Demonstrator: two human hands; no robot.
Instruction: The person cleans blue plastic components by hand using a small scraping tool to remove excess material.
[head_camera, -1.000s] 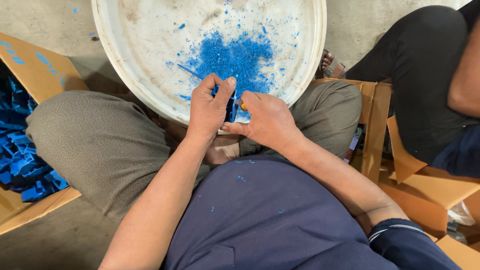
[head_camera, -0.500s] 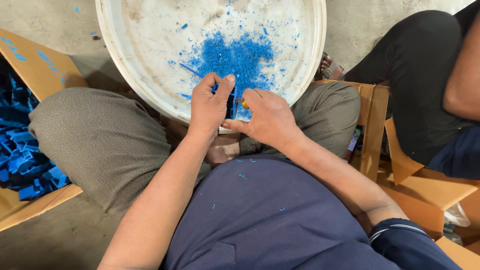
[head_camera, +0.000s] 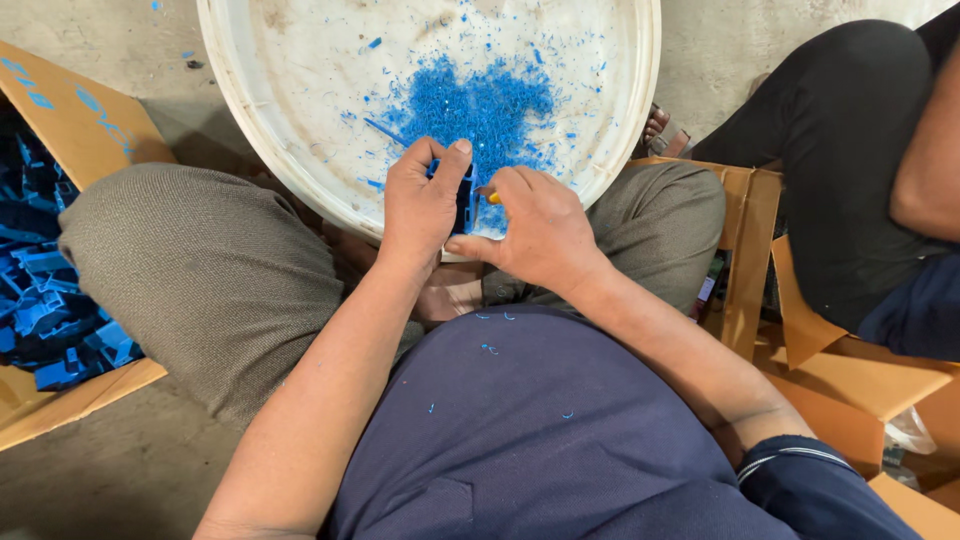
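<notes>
We see a wide, round white basin (head_camera: 300, 160) at twelve o'clock, its scuffed, shallow floor carrying a heap of fine blue plastic shavings (head_camera: 470, 105) with loose specks scattered around it. At nine o'clock an open cardboard box (head_camera: 75, 120) holds a jumble of hard, angular blue plastic pieces (head_camera: 45, 310). More folded brown cardboard (head_camera: 840, 380) sits at three to four o'clock, beside another person's dark-clothed leg (head_camera: 850, 130).

Over the basin's near rim, our left hand (head_camera: 422, 205) is curled tight around a small blue plastic part (head_camera: 465, 195), held upright between thumb and fingers. Our right hand (head_camera: 535, 230) is closed around a slim tool with an orange bit (head_camera: 493, 198) showing, pressed against the part. A few blue flecks cling to the navy shirt (head_camera: 540, 430); the trousers are coarse olive weave.
</notes>
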